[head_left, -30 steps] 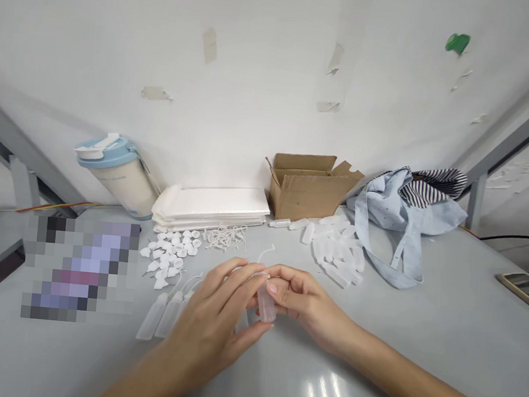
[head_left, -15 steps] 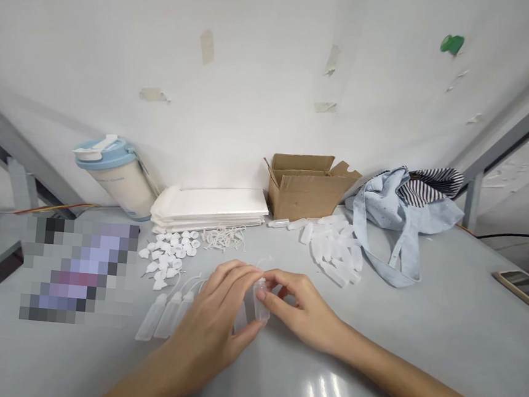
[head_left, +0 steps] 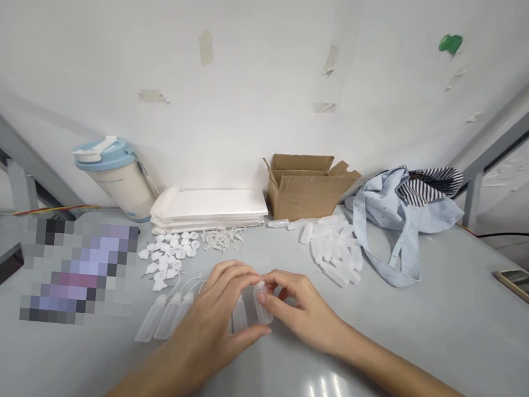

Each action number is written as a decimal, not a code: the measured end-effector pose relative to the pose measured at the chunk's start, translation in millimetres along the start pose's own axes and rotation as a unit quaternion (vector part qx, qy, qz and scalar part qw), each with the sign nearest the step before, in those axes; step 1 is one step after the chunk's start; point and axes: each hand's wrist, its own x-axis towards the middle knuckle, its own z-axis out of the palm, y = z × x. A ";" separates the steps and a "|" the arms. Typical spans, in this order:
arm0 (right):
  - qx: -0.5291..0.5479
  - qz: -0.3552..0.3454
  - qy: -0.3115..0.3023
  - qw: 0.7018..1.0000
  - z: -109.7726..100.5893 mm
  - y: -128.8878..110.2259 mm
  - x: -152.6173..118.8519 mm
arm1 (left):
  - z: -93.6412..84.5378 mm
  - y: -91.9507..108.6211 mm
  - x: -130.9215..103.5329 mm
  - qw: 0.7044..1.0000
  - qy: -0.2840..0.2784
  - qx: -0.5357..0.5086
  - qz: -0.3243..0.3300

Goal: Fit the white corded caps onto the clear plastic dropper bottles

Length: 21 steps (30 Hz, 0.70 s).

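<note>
Between my two hands is a small translucent bottle [head_left: 263,309], its top pointing away from me. My right hand [head_left: 305,307] pinches it near the neck with thumb and fingers. My left hand [head_left: 217,318] arches over with its fingertips at the bottle's top and its thumb stretched out near the base. Under and beside my left hand lies a row of similar bottles [head_left: 151,318] with thin white tubes at their necks, partly hidden. Beyond them are a heap of white caps [head_left: 171,252] and a tangle of short white strings or tubes [head_left: 224,238].
Loose translucent bottles [head_left: 334,248] lie before an open cardboard box [head_left: 308,196]. A white stack [head_left: 213,203] and a blue-lidded cup [head_left: 122,180] stand at the back left. A blue cloth bag [head_left: 383,215] and a phone [head_left: 527,289] are on the right; a blurred-out object is left.
The held bottle's base has swung slightly right. My left thumb has moved a little right, and another bottle shows more between my left thumb and fingers.
</note>
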 end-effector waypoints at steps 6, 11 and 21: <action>0.044 0.016 0.012 0.999 0.2 0.7 0.1 | -0.3 1.1 -0.6 0.998 0.048 0.032 0.018; 0.054 0.017 0.007 0.998 0.8 -0.5 -1.0 | -0.8 2.5 0.0 0.998 0.046 0.031 0.016; 0.021 0.019 -0.019 0.999 0.7 3.6 1.3 | 0.1 -1.7 -1.9 0.998 0.008 0.046 0.035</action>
